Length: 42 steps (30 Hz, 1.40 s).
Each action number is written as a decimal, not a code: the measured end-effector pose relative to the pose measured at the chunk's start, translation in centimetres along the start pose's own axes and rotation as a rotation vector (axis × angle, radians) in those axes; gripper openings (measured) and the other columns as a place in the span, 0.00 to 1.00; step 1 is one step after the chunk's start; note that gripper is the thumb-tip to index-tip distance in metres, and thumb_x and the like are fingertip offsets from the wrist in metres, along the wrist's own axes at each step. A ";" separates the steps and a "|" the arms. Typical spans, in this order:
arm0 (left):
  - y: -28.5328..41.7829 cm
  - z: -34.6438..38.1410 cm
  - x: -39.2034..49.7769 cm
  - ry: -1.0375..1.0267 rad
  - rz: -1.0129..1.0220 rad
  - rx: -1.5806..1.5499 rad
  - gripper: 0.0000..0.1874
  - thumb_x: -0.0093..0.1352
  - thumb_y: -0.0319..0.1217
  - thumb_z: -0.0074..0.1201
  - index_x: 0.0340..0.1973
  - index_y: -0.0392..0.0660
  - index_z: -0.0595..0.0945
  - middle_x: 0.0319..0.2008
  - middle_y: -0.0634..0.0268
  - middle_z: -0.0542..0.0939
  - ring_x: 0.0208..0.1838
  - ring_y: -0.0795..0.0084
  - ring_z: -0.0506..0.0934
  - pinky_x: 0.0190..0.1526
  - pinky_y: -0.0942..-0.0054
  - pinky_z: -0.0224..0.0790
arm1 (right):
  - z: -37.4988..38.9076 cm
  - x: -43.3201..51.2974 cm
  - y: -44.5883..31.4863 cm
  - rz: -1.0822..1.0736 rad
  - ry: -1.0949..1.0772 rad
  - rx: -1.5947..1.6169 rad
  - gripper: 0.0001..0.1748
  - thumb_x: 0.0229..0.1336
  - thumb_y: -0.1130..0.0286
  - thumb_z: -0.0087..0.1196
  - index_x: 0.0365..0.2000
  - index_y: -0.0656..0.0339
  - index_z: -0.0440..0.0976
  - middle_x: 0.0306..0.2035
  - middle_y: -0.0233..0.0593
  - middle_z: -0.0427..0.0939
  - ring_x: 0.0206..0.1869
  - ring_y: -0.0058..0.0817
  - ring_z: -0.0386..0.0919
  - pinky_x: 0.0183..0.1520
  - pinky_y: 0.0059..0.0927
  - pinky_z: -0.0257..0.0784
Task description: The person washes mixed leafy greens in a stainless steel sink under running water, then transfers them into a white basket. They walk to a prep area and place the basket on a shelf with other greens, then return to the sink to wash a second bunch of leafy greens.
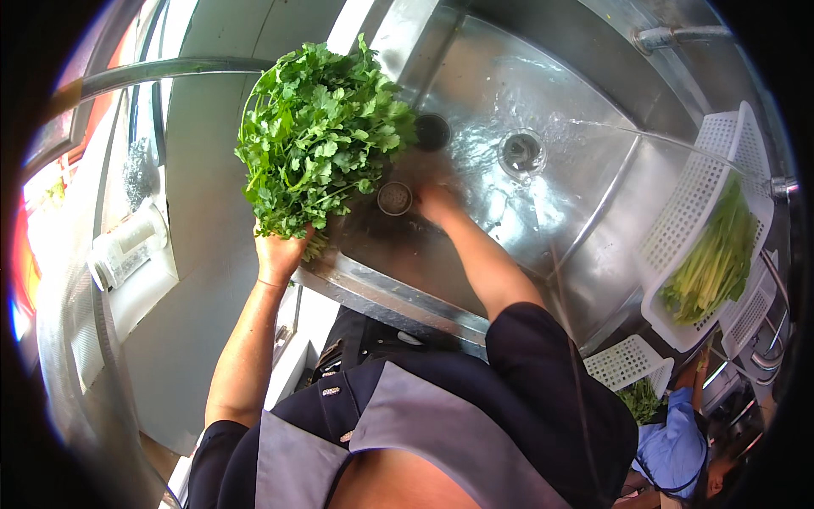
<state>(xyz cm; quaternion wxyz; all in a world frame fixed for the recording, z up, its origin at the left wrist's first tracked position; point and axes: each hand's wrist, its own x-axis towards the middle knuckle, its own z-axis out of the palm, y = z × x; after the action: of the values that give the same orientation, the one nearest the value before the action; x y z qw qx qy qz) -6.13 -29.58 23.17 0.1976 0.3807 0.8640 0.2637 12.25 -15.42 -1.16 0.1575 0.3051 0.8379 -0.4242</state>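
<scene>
My left hand [280, 251] is wrapped around the stems of a large leafy bunch of coriander [324, 133], raised at the left end of a stainless steel sink [381, 286]. The leaves spread above the fist and hide part of the sink's rim. Down in the basin is my right hand [440, 202], beside a small round perforated drain strainer [395, 198]. Its fingers are blurred, so I cannot tell whether they hold or touch anything. A dark round opening [432, 132] lies just beyond that hand, and a drain [523, 153] is farther right, with water around it.
A thin water stream [674, 141] arcs in from a tap [783, 186] at the right. A white perforated basket [668, 235] holds long green stalks [712, 261]. Below it are another white basket [629, 362] and a person in a blue top [674, 445]. A clear plastic jar [130, 245] lies left.
</scene>
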 end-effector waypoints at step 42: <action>-21.6 -15.9 -42.3 0.332 -0.126 -0.420 0.37 0.53 0.37 0.57 0.57 0.46 0.61 0.46 0.47 0.72 0.47 0.53 0.73 0.47 0.60 0.66 | -6.5 -13.5 -23.1 -0.039 0.246 0.808 0.12 0.60 0.56 0.46 0.32 0.53 0.68 0.18 0.20 0.60 0.15 0.10 0.53 0.13 0.12 0.48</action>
<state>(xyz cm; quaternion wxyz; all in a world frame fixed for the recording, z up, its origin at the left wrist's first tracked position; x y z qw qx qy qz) 0.01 -78.98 28.43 0.1441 0.2286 0.8328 0.4831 7.65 -25.77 23.89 -0.0842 0.3746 0.6225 -0.6820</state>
